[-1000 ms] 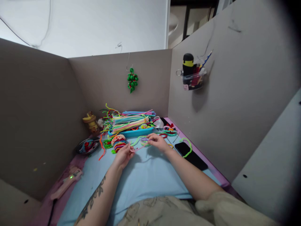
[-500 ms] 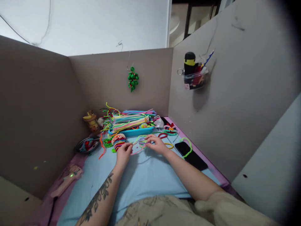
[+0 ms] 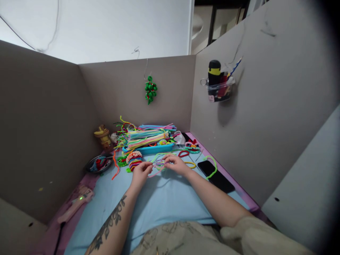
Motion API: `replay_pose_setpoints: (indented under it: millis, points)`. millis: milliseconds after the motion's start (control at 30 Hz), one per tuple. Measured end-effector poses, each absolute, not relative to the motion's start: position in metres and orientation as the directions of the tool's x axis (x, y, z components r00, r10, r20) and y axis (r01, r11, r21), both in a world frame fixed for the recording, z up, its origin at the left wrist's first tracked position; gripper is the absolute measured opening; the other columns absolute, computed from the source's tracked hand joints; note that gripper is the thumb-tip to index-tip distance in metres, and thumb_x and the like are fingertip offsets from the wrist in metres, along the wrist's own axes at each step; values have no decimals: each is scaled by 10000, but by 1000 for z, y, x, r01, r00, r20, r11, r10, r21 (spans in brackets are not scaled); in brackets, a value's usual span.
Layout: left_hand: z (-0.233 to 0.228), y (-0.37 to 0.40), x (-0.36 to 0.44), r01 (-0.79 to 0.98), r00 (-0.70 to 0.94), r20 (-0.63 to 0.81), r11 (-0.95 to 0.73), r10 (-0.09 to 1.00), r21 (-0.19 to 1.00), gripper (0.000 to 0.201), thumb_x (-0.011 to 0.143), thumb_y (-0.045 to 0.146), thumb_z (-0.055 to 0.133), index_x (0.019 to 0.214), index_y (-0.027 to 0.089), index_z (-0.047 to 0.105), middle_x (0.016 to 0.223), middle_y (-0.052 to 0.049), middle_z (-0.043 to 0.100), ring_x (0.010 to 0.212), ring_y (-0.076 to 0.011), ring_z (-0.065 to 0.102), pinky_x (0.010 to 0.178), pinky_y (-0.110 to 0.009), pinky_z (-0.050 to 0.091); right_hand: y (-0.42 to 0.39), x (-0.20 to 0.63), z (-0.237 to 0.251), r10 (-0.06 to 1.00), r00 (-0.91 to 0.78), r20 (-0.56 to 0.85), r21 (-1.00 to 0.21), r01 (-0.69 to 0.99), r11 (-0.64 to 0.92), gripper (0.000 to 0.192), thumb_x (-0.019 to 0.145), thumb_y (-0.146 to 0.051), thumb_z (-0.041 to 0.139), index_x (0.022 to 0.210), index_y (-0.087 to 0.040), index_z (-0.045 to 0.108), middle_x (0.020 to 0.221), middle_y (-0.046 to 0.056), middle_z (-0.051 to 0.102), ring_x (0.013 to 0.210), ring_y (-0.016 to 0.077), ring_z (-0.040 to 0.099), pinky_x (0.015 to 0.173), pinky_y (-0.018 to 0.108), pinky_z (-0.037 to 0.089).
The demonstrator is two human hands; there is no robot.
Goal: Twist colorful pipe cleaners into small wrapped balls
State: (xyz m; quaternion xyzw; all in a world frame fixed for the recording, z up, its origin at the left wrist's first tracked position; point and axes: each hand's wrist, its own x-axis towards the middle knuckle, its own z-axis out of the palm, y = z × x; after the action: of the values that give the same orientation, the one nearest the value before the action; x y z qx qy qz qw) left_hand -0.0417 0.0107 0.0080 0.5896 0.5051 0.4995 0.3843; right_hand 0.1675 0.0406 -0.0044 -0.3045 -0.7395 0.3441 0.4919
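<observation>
Between my hands, above the blue cloth (image 3: 159,198), are thin pink and lilac pipe cleaners (image 3: 158,163) bent into loops. My left hand (image 3: 142,171) pinches their left end between thumb and fingertips. On the right side, my right hand (image 3: 175,164) has thumb and fingers closed on the same pipe cleaners. A pink end hangs below, between the two hands. Just beyond my left hand sits a striped coil of many colours (image 3: 134,160). Red (image 3: 183,153) and yellow (image 3: 190,165) pipe-cleaner loops lie right of my right hand.
A blue tray (image 3: 156,148) piled with pipe cleaners stands at the back. A black phone (image 3: 216,176) lies right, under a green pipe cleaner (image 3: 215,164). On the left are a dark bowl (image 3: 91,169) and a pink glue gun (image 3: 77,203). Partition walls (image 3: 138,95) enclose the table.
My left hand has shifted slightly right, closer to my right hand. The pink and lilac pipe cleaners between them have moved a little.
</observation>
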Motion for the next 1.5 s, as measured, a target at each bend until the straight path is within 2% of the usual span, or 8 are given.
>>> replay_pose_setpoints:
  millis: [233, 433, 567, 700, 800, 1067, 1267, 1500]
  points:
    - [10, 9, -42, 209, 69, 243, -252, 968, 945, 196, 640, 283, 675, 776, 145, 646, 674, -33, 645, 620, -148, 586, 586, -244, 451, 29, 162, 0, 776, -466, 424, -878, 0, 479, 167, 736, -346, 656, 733, -180, 640, 1001, 72, 659, 973, 207, 604, 900, 377, 433]
    - [6, 12, -43, 124, 43, 270, -273, 962, 954, 363, 663, 298, 684, 977, 145, 585, 728, -31, 639, 668, -152, 606, 597, -242, 462, 26, 154, -4, 802, -439, 406, -903, -59, 425, 177, 727, -342, 659, 728, -173, 608, 898, 59, 681, 965, 213, 617, 881, 363, 437]
    - [5, 14, -41, -45, 44, 150, -148, 988, 988, 439, 686, 369, 680, 1037, 153, 528, 954, -95, 649, 786, -184, 646, 619, -256, 495, 28, 152, -4, 845, -319, 429, -885, 37, 464, 150, 734, -314, 639, 741, -165, 615, 852, 54, 669, 877, 196, 617, 821, 339, 449]
    - [2, 16, -40, -263, 12, 36, -32, 999, 964, 441, 728, 334, 674, 1112, 200, 502, 1260, -131, 518, 967, -204, 628, 713, -259, 516, 26, 152, -1, 861, -240, 449, -865, 128, 486, 127, 740, -285, 614, 724, -159, 620, 814, 46, 658, 812, 183, 603, 769, 316, 451]
    - [-2, 18, -41, -317, -35, -55, 41, 998, 947, 470, 737, 290, 679, 1159, 213, 486, 1325, -140, 452, 955, -198, 634, 700, -251, 528, 24, 150, 0, 849, -232, 475, -843, 158, 514, 104, 739, -265, 611, 724, -163, 627, 815, 45, 659, 810, 180, 600, 753, 305, 452]
    - [2, 17, -42, -219, -131, -153, 122, 980, 968, 418, 723, 275, 694, 1058, 139, 484, 846, -97, 667, 603, -140, 647, 524, -232, 502, 23, 148, -2, 806, -208, 553, -779, 212, 590, 65, 749, -241, 611, 744, -183, 639, 859, 57, 671, 846, 187, 601, 764, 317, 462]
    - [1, 20, -45, -228, -134, -140, 107, 981, 968, 226, 724, 187, 639, 924, 125, 554, 663, -12, 615, 471, -72, 524, 469, -200, 459, 20, 151, 0, 758, -298, 581, -749, 169, 640, 33, 745, -217, 625, 745, -190, 644, 951, 71, 666, 957, 199, 588, 818, 343, 456]
    - [-3, 20, -44, -79, -116, -115, 107, 987, 991, 204, 651, 242, 591, 836, 155, 572, 589, 52, 487, 415, -46, 391, 397, -165, 359, 19, 151, 1, 749, -341, 568, -750, 159, 642, 54, 748, -239, 635, 737, -187, 643, 1095, 91, 583, 1009, 196, 564, 821, 340, 462]
